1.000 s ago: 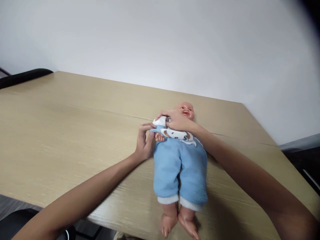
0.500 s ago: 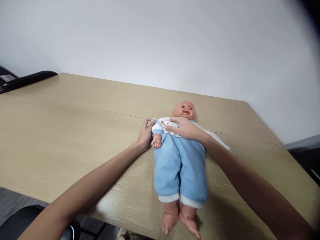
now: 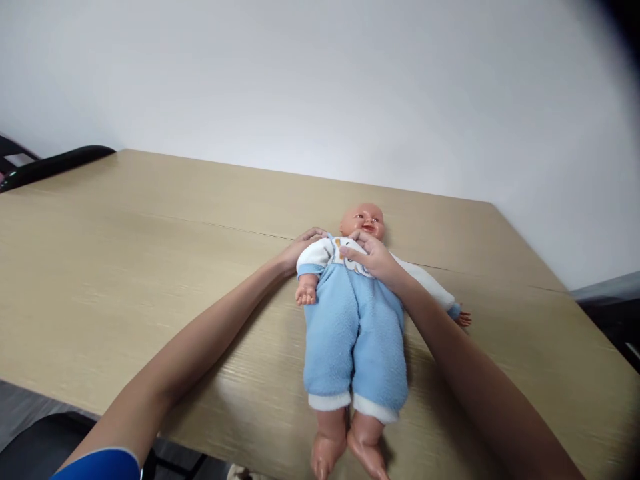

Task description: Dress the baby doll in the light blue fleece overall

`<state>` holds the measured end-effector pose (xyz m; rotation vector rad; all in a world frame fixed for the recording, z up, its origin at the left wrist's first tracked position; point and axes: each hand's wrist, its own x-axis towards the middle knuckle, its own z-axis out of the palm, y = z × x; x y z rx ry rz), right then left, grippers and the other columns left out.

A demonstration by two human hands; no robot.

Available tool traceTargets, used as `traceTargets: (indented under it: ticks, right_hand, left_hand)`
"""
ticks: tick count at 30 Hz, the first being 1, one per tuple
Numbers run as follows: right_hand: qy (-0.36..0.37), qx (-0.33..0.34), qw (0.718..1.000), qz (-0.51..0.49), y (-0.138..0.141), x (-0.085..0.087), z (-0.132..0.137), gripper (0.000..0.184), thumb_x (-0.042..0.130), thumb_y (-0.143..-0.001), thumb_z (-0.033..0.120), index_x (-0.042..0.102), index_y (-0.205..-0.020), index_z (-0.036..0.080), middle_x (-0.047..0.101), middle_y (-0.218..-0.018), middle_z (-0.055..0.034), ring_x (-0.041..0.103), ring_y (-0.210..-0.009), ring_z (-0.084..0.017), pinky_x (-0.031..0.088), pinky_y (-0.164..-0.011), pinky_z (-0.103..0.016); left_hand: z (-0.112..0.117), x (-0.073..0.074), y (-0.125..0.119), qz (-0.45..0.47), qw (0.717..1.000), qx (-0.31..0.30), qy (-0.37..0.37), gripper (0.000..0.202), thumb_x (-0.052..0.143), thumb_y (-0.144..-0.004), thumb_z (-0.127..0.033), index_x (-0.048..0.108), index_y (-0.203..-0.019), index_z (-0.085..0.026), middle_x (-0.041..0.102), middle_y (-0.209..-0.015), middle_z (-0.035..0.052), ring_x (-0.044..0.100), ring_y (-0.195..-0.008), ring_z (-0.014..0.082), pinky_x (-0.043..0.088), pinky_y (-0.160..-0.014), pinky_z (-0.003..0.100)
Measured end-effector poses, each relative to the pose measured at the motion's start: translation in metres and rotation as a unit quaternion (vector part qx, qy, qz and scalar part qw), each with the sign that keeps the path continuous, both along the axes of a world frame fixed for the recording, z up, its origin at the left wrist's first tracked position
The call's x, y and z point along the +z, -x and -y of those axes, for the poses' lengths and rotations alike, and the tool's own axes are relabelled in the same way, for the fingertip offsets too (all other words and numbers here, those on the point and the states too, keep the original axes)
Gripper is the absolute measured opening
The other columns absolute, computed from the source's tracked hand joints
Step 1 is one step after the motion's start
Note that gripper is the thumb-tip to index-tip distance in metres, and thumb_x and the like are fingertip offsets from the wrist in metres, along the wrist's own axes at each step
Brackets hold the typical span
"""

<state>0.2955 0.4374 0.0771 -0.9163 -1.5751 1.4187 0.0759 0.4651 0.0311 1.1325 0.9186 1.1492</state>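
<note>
A baby doll (image 3: 355, 333) lies on its back on the wooden table, head away from me, in a fleecy outfit with blue trousers and a white top with an animal face. My left hand (image 3: 303, 249) is behind the doll's shoulder on the left, fingers closed at the blue edge of the top near the neck; the raised sleeve partly covers it. Across the chest lies my right hand (image 3: 376, 257), thumb and forefinger apart on the white cloth, its other fingers mostly hidden. One doll arm bends toward me at the left; the other stretches out to the right.
The wooden table (image 3: 150, 280) reaches back to a pale wall (image 3: 300, 87). A black chair back (image 3: 63, 163) stands at the far left, and a dark chair seat (image 3: 43, 443) is below the near edge at lower left.
My left hand has moved up and right, from beside the sleeve to behind the shoulder near the neck. The doll has shifted slightly left, and its right-side hand has come into view.
</note>
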Motion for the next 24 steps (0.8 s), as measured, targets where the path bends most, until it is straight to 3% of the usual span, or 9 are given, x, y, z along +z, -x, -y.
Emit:
traceTargets:
  ticks: [6,11,14,19,22,24]
  right_hand:
    - [-0.002,-0.004,1.000,-0.021,-0.007,-0.007,-0.003,0.051,0.092,-0.081,0.060,0.058,-0.091,0.024,0.069,-0.085,0.0043,0.060,-0.076,-0.014,0.044,-0.073,-0.027]
    - [-0.003,-0.009,1.000,-0.021,-0.007,-0.007,-0.005,0.055,0.094,-0.076,0.065,0.056,-0.087,0.025,0.067,-0.081,0.0043,0.061,-0.076,-0.015,0.045,-0.071,-0.028]
    - [-0.002,-0.029,0.999,-0.015,-0.007,-0.010,-0.005,0.053,0.092,-0.078,0.066,0.058,-0.088,0.026,0.065,-0.080,0.0047,0.059,-0.071,-0.015,0.045,-0.068,-0.029]
    - [-0.029,-0.071,0.997,-0.003,-0.008,-0.007,-0.001,0.048,0.086,-0.083,0.064,0.055,-0.088,0.027,0.068,-0.081,0.0032,0.060,-0.071,-0.017,0.046,-0.066,-0.030]
    - [-0.102,-0.098,0.982,0.123,-0.018,0.010,0.006,0.037,0.075,-0.094,0.060,0.060,-0.090,0.026,0.070,-0.083,0.0002,0.064,-0.076,-0.020,0.046,-0.070,-0.033]
    - [-0.161,-0.111,0.943,0.270,-0.031,0.026,0.013,0.031,0.069,-0.100,0.056,0.068,-0.095,0.026,0.074,-0.085,-0.0022,0.066,-0.078,-0.023,0.045,-0.072,-0.035]
  left_hand:
    - [-0.016,0.006,0.002,-0.057,0.997,-0.038,-0.025,0.033,0.090,-0.081,-0.045,0.067,-0.082,-0.021,0.071,-0.087,0.0012,0.067,-0.086,0.0215,0.057,-0.087,0.037]
    - [-0.022,0.019,-0.006,-0.119,0.988,-0.082,-0.062,0.031,0.076,-0.103,-0.044,0.073,-0.113,-0.015,0.075,-0.114,0.0078,0.073,-0.103,0.0236,0.062,-0.096,0.045]
    - [-0.020,0.025,-0.016,-0.152,0.979,-0.098,-0.089,0.038,0.072,-0.107,-0.043,0.069,-0.134,-0.017,0.071,-0.133,0.0115,0.073,-0.115,0.0263,0.065,-0.099,0.048]
    - [-0.012,0.031,-0.020,-0.209,0.963,-0.116,-0.128,0.031,0.067,-0.110,-0.045,0.072,-0.131,-0.023,0.070,-0.141,0.0122,0.070,-0.120,0.0260,0.062,-0.106,0.048]
    - [-0.016,0.036,-0.016,-0.255,0.947,-0.140,-0.134,0.030,0.068,-0.108,-0.050,0.075,-0.119,-0.023,0.076,-0.130,0.0107,0.070,-0.118,0.0270,0.059,-0.106,0.049]
    - [-0.022,0.041,-0.012,-0.290,0.934,-0.162,-0.132,0.031,0.068,-0.104,-0.051,0.074,-0.108,-0.021,0.079,-0.120,0.0090,0.071,-0.113,0.0273,0.058,-0.103,0.046]
